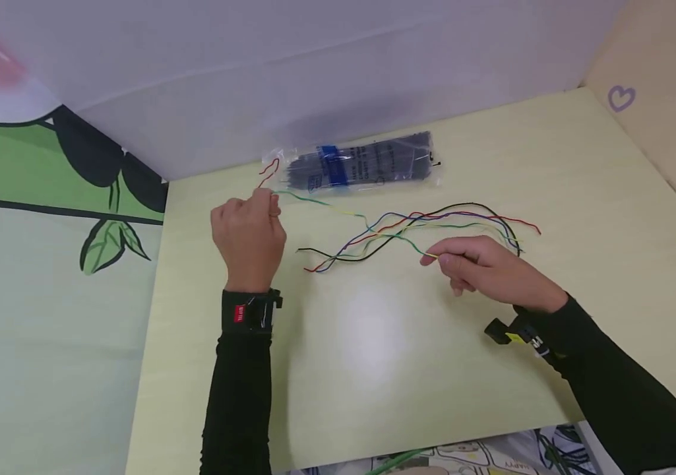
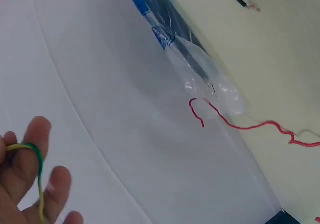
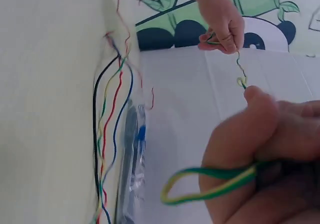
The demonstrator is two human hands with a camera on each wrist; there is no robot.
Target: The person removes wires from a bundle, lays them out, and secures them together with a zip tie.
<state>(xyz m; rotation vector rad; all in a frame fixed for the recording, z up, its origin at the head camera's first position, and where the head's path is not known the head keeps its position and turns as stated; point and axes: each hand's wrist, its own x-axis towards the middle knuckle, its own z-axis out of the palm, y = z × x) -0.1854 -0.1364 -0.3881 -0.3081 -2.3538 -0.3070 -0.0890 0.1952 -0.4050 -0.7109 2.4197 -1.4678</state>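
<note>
A thin green-and-yellow wire point(image 1: 303, 197) spans between both hands above the table. My left hand point(image 1: 248, 241) pinches one part near the table's back left; in the left wrist view the wire passes over a finger point(image 2: 37, 139). My right hand point(image 1: 486, 267) pinches the other part between thumb and index finger. A loop of the wire point(image 3: 190, 200) sticks out from that hand in the right wrist view. Under the stretched wire lies a loose bundle with a black wire point(image 1: 316, 251), a red wire point(image 1: 522, 220), a blue wire and another green-and-yellow one.
Along the back wall lies a clear plastic bag point(image 1: 385, 161) of dark thin strips with a blue label. A red wire end point(image 1: 276, 165) bends beside it, just beyond my left hand. The table point(image 1: 361, 376) ends at the front above a patterned cloth point(image 1: 462, 455).
</note>
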